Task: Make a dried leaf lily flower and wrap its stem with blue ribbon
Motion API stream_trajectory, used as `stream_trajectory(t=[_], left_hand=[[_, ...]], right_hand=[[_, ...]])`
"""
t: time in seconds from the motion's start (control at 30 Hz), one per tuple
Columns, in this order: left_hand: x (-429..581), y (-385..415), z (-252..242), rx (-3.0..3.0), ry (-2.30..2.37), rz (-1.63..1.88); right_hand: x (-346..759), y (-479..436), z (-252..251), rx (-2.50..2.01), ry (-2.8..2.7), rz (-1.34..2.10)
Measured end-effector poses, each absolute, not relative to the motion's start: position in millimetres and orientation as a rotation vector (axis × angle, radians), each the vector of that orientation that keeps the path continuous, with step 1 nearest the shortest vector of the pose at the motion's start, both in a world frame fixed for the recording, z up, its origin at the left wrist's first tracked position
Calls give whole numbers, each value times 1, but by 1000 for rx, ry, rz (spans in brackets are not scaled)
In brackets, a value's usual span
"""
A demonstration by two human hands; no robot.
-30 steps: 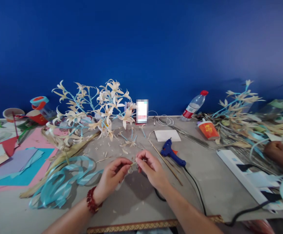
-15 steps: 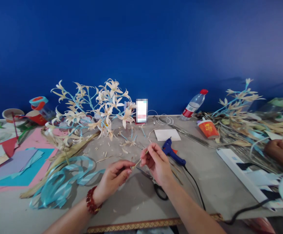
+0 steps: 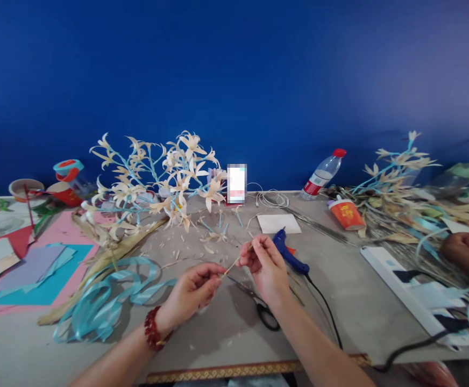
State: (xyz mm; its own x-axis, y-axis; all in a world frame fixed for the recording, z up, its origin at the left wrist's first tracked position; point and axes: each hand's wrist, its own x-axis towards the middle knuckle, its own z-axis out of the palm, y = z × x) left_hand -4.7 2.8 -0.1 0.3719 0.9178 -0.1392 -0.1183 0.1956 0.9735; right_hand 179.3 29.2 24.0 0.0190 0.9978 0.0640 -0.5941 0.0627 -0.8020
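Observation:
Between my two hands runs a thin pale strip (image 3: 231, 266), straw-like in colour. My left hand (image 3: 196, 287), with a red bead bracelet on its wrist, pinches the lower end. The fingertips of my right hand (image 3: 264, 266) are closed on the upper end. Scissors with black handles (image 3: 267, 317) lie on the table below my hands, their blades partly under the right one. Just right of my right hand rests a blue glue gun (image 3: 291, 255) with a black cord. Light blue ribbon (image 3: 97, 301) lies in a tangle left of my left hand.
Cream flowers on blue stems (image 3: 186, 166) stand at the back. A tilted bottle (image 3: 323, 174), a red cup (image 3: 347, 214) and a white power strip (image 3: 399, 293) are to the right. Another person's hand (image 3: 466, 255) is at the far right. Coloured paper (image 3: 36, 274) lies left.
My right hand has moved slightly right and away from the left, so more of the strip shows between them. The whole view has shifted a little.

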Motion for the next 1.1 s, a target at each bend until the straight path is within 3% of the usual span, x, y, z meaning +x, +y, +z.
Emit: stream_trajectory(t=[0.57,0.87,0.97,1.1], left_hand=[[-5,3,3,1186,932,822],[-2,6,12,1646,982,1099],[-4,7,17,1697,1040,1112],[-5,5,26,1675,1134,1081]], right_hand=[[181,28,25,-719,-836,1386],[183,29,25,-762,-905,1454],[190,24,36,-821,-1070,1221],[202,9,64,-931,-1703,532]])
